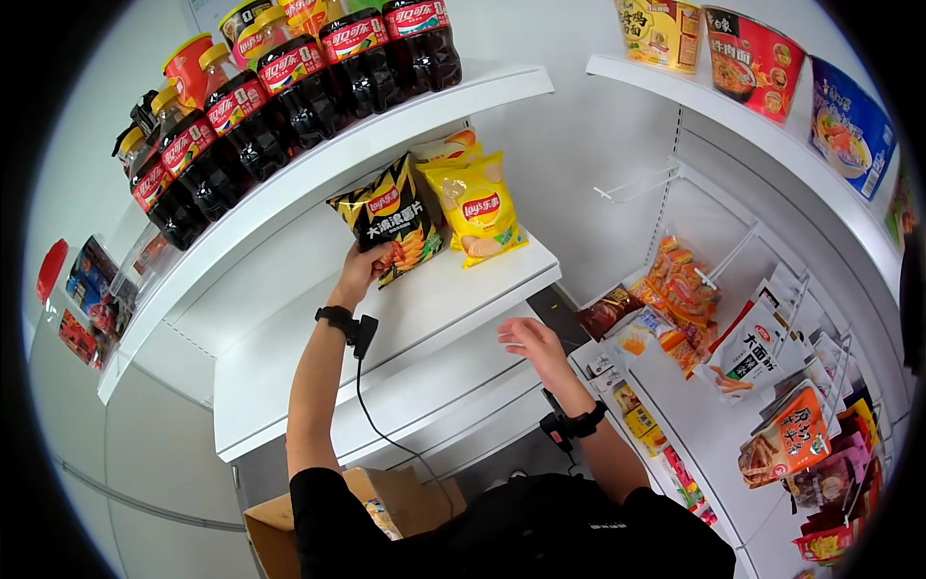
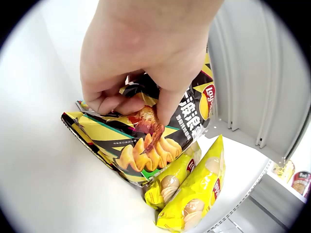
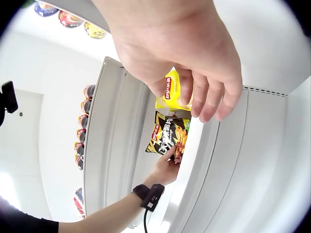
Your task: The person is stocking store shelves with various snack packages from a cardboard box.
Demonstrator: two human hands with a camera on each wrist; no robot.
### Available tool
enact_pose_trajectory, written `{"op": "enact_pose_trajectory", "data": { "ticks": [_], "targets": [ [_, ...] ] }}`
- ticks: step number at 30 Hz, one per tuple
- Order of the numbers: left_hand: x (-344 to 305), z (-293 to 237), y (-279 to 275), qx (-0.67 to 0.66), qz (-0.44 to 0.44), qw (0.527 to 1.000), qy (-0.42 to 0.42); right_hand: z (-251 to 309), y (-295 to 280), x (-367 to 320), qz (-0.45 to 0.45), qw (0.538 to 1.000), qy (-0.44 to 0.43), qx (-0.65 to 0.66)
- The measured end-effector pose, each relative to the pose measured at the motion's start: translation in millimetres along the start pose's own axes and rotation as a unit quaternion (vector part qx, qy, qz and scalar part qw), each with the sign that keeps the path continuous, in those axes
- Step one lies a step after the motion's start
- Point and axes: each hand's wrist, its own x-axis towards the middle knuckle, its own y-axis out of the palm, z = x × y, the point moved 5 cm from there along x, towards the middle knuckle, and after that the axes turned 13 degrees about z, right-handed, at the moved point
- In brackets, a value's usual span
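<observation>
My left hand (image 1: 361, 270) pinches the lower left side of a black and yellow chip bag (image 1: 394, 218), which stands on the white shelf (image 1: 405, 309). Close up in the left wrist view, the thumb and curled fingers (image 2: 127, 104) grip the black bag's edge. Just right of it stands a yellow chip bag (image 1: 477, 214), with another yellow bag (image 1: 449, 147) behind. My right hand (image 1: 540, 349) hovers in front of the shelf's right end, holding nothing, its fingers relaxed and slightly bent in the right wrist view.
Cola bottles (image 1: 289, 72) line the upper shelf (image 1: 367, 130) over the chips. Instant noodle tubs (image 1: 752, 60) stand on the upper right shelf. Bagged snacks (image 1: 685, 280) fill the lower right display. An open cardboard box (image 1: 275, 526) sits below, near my body, and a cable (image 1: 386, 439) hangs from my left wrist.
</observation>
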Motion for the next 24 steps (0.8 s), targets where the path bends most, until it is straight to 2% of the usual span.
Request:
{"op": "enact_pose_trajectory", "data": {
  "ticks": [4,7,16,19,24],
  "targets": [
    [-1.8,3.5,3.8,-0.002,-0.046,0.999,0.008,-7.9,-2.2,-1.9,-0.004,1.000,0.009,0.001],
    [-0.1,6.4,0.7,0.025,-0.008,0.999,-0.030,-8.1,-2.7,-4.1,-0.001,1.000,0.006,0.002],
    [-21.1,9.8,-4.5,0.037,-0.121,0.990,-0.056,-4.8,2.7,-14.3,-0.003,1.000,0.014,0.017],
    [-42.0,1.7,-1.3,0.095,-0.180,0.978,-0.047,-5.7,7.3,-19.0,0.002,1.000,0.020,0.021],
    [-79.0,1.0,16.8,0.140,-0.224,0.964,-0.034,-5.1,13.5,-33.4,0.006,0.999,0.028,0.025]
  ]
}}
